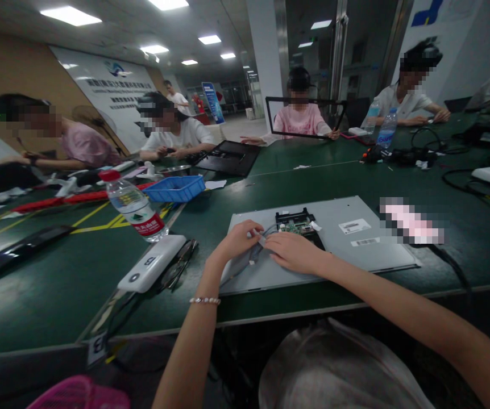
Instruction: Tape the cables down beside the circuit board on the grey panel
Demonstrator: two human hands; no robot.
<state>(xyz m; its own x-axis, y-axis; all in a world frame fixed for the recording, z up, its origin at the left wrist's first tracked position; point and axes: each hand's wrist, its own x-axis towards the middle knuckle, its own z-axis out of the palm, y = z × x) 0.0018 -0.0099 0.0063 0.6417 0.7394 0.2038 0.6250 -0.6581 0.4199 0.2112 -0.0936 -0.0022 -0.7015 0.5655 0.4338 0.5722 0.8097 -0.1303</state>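
Note:
A flat silver display panel (375, 253) lies on the table in front of me, with a black bracket (295, 217) and a green circuit board (298, 228) on it. My left hand (240, 240) is closed in a pinch over the panel's left half. My right hand (294, 251) meets it there, its fingers together. Both hold a small pale strip (262, 241) against a grey cable (252, 258); whether it is tape or a connector I cannot tell. The cable runs down along the panel's left side. My right hand partly hides the bracket and board.
To the left stand a red-capped water bottle (136, 207), a white power bank (153, 264), glasses (179, 266) and a blue tray (175, 188). A blurred pink object (411, 221) lies right of the panel. Opposite, a person holds a black frame (304, 135).

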